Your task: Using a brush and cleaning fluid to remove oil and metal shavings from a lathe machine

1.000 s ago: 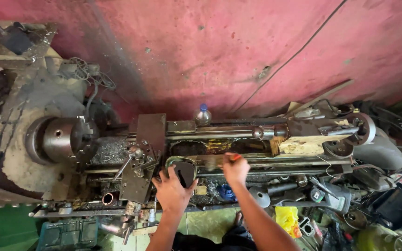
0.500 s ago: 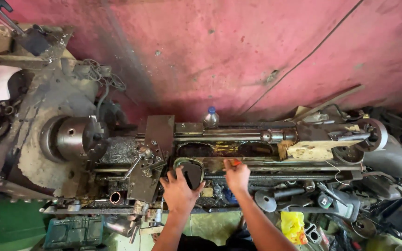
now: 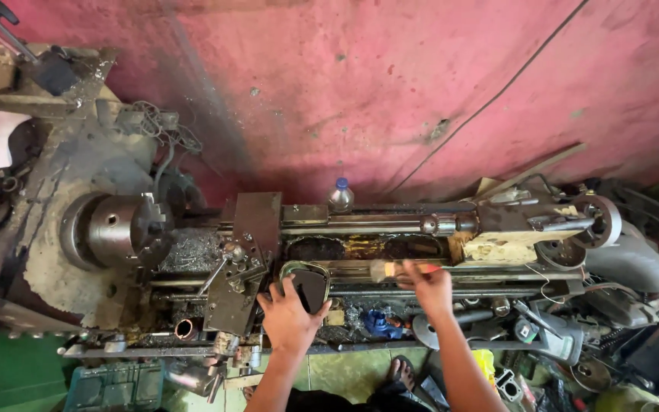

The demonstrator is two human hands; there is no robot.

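Left hand (image 3: 290,319) closed around the rim of a small oval metal tin (image 3: 306,283) of dark liquid, resting on the front rail of the lathe bed (image 3: 390,268) beside the carriage (image 3: 249,252). Right hand (image 3: 430,288) gripping an orange-handled paintbrush (image 3: 398,268), bristles pointing left towards the tin along the rail. Behind the bed, against the pink wall (image 3: 390,84), a blue-capped plastic bottle (image 3: 339,195), contents unclear.
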